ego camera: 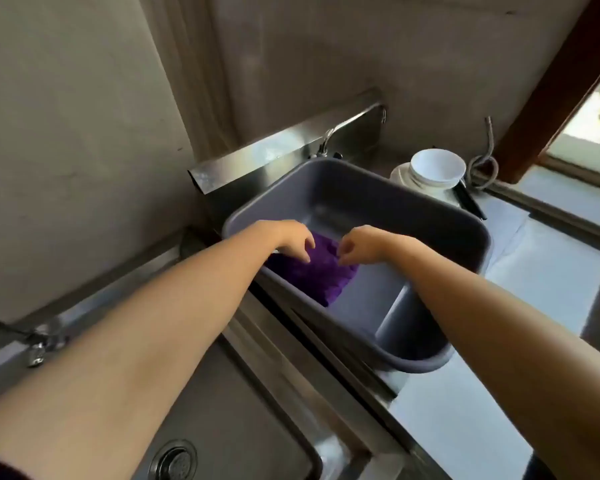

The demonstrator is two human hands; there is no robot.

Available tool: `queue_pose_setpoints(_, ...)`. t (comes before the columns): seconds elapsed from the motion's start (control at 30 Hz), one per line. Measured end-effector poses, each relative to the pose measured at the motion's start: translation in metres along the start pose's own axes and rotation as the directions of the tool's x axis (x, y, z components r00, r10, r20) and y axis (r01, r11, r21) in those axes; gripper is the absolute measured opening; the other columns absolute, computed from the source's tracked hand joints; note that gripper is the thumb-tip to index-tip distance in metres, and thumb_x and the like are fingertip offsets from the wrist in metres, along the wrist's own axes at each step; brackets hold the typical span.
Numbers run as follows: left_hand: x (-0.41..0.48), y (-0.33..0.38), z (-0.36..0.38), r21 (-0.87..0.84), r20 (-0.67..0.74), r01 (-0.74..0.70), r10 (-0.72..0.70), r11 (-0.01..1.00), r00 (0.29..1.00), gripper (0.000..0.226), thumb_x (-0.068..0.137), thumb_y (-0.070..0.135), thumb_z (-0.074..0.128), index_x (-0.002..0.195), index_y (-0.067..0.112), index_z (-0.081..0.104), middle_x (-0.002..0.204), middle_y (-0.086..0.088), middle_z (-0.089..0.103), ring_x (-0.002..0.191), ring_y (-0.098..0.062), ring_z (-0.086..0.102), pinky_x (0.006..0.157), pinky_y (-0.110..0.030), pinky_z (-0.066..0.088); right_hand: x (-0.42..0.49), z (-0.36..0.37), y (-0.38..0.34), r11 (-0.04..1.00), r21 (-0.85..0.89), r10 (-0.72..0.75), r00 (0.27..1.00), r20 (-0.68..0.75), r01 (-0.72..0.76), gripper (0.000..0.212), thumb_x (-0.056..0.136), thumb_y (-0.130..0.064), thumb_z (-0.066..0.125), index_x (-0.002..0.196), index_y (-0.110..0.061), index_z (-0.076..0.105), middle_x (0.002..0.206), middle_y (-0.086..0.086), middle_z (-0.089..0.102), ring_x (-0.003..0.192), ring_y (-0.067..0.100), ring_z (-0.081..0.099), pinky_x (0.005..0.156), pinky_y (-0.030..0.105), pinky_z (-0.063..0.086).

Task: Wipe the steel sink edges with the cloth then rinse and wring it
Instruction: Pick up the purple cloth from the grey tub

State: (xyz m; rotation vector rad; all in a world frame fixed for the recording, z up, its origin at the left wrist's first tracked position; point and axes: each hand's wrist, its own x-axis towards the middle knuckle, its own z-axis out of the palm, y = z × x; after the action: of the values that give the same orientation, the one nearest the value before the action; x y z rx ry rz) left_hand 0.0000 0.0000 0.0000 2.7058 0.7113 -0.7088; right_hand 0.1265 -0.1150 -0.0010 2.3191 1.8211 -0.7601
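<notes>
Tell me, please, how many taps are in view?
2: one tap on the steel backsplash above the grey tub, one tap at the left wall beside the sink.

The tub (430,209) sits at the counter's (551,282) left edge, under the tap (354,121), which rises from the back ledge behind it. The cloth (317,271) lies in the tub against its left wall, draped over that rim. Both hands are over the cloth: left hand (291,239) at its left, right hand (359,245) at its right (fingers touching it). The sink (222,410) lies left of the tub, nearer the viewer, with its drain (174,462) near the front. Bowls (433,171) stand stacked at the counter's back edge, right of the tub. A hose (484,166) is coiled just right of them.
</notes>
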Motion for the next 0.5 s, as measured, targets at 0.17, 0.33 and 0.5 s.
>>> queue_pose_setpoints(0.17,0.015,-0.002,0.008,0.075,0.187,0.038,-0.051,0.996,0.981,0.070,0.091,0.041,0.053,0.149,0.024,0.017,0.154,-0.002,0.028,0.137,-0.025,0.033,0.108,-0.035,0.030,0.026,0.031,0.001,0.990,-0.047,0.134,0.991,-0.023,-0.135,0.046,0.085,-0.049,0.057,0.103,-0.006,0.063,0.109,0.014,0.064,0.093,0.031,0.056,0.079,0.034,0.045)
queue_pose_setpoints(0.33,0.030,-0.006,0.015,0.137,0.160,0.030,-0.052,0.990,0.986,0.065,0.085,0.041,0.062,0.140,0.017,0.037,0.139,-0.007,0.043,0.120,-0.027,0.048,0.099,-0.038,0.042,0.031,0.053,-0.006,0.970,-0.092,0.213,0.968,-0.129,-0.226,0.065,0.078,-0.050,0.066,0.127,-0.012,0.046,0.129,0.009,0.046,0.122,0.031,0.041,0.091,0.045,0.042)
queue_pose_setpoints(0.5,0.034,0.002,0.022,0.193,0.108,0.038,-0.060,0.980,0.992,0.058,0.080,0.028,0.070,0.127,0.011,0.043,0.128,-0.010,0.046,0.106,-0.028,0.054,0.085,-0.037,0.049,0.034,0.054,-0.008,0.976,0.005,0.217,0.962,-0.168,-0.219,0.035,0.082,-0.022,0.062,0.112,-0.011,0.049,0.115,0.010,0.058,0.107,0.030,0.053,0.078,0.039,0.038)
